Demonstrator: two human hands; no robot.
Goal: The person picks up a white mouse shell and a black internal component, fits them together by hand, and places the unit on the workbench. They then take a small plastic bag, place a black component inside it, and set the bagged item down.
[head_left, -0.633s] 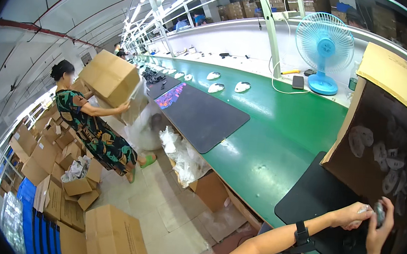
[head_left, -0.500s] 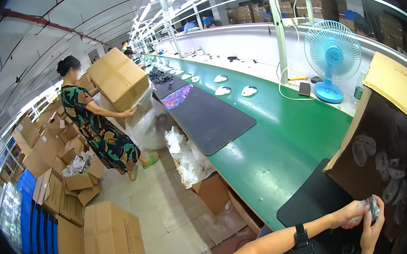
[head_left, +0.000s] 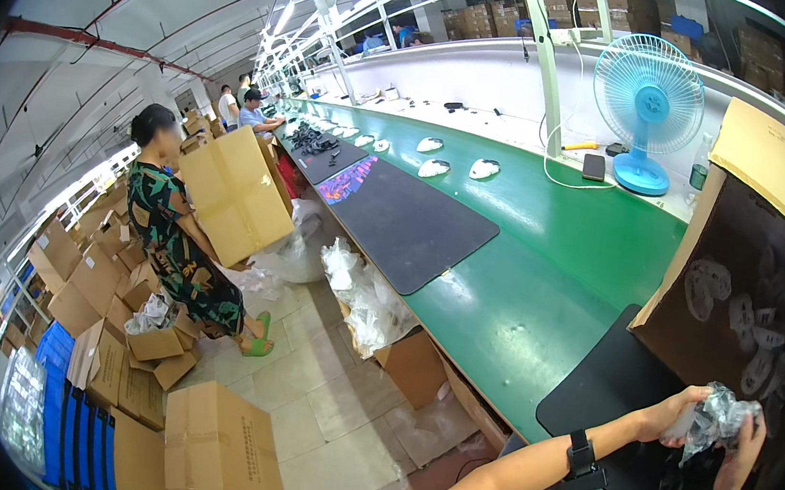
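At the right, above a black mat (head_left: 602, 387) on the green bench, I hold a crinkled clear plastic bag (head_left: 717, 415) between both hands. Something dark shows through the plastic, too obscured to name. My left hand (head_left: 671, 418) grips the bag's left side with fingers and thumb closed. My right hand (head_left: 740, 449) pinches its right side, partly lost in shadow. Just beyond my hands stands an open cardboard box (head_left: 672, 274) on its side, with several clear-bagged items (head_left: 709, 286) inside it.
A blue fan (head_left: 649, 109) stands at the bench's back edge beside a phone (head_left: 594, 167). Several white-and-black shells (head_left: 484, 169) lie farther along the green bench (head_left: 544, 261). Left of it, a person (head_left: 165, 221) handles a large carton (head_left: 237, 192); another carton (head_left: 223, 443) sits on the floor.
The plastic in my hands has spread out and crumpled, and my hands have moved slightly apart. The person at the left has lowered and turned the large carton.
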